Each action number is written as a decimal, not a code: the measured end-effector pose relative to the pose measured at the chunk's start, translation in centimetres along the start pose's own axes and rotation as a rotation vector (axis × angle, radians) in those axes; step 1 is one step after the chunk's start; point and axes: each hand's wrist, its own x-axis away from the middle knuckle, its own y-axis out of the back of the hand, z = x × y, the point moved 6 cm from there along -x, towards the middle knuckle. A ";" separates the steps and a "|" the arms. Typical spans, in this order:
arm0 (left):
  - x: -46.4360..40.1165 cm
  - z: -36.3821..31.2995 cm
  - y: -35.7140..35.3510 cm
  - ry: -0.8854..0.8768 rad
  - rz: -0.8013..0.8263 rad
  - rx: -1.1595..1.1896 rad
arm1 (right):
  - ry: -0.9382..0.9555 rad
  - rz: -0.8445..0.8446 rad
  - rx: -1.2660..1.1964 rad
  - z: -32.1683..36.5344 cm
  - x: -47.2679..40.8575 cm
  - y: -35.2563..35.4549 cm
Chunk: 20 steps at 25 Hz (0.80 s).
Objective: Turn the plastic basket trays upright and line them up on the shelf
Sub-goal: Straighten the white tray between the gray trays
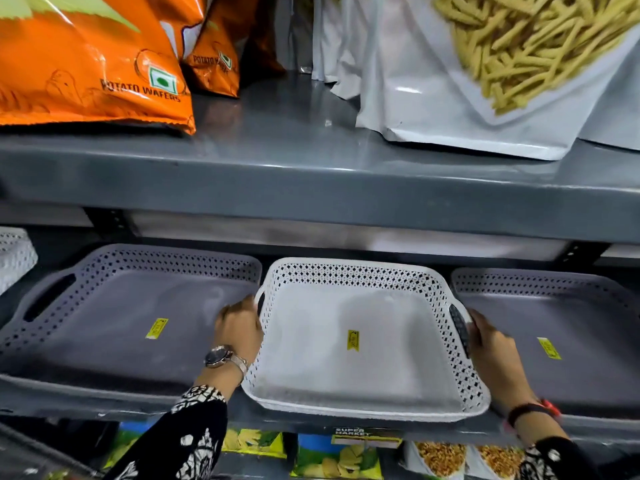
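Two hands on it: left hand [239, 323] and right hand [491, 344] each curl around a side handle of the white basket tray [353, 344]. Looks light, stiff and a bit slick, so those handle slots are the spot to grab on this shelf [311, 422].

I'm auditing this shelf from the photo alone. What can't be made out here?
- Small yellow sticker inside the white perforated plastic basket tray: print too small and blurred, head view.
- Left hand and right hand fingertips: hidden behind the tray's handles.
- Grey perforated plastic tray on the right: cut off by the frame edge.
- White mesh item at far left: mostly cut off.
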 end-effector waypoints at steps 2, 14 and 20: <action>0.0 -0.4 -0.2 0.004 0.001 -0.017 | -0.008 0.015 0.024 0.1 -0.1 -0.1; -2.1 -1.0 -1.0 0.052 -0.070 0.039 | 0.021 -0.048 0.093 -0.2 -1.7 -0.6; -4.7 -2.6 -0.6 0.031 -0.077 0.065 | 0.008 -0.050 0.070 0.3 -5.0 -1.8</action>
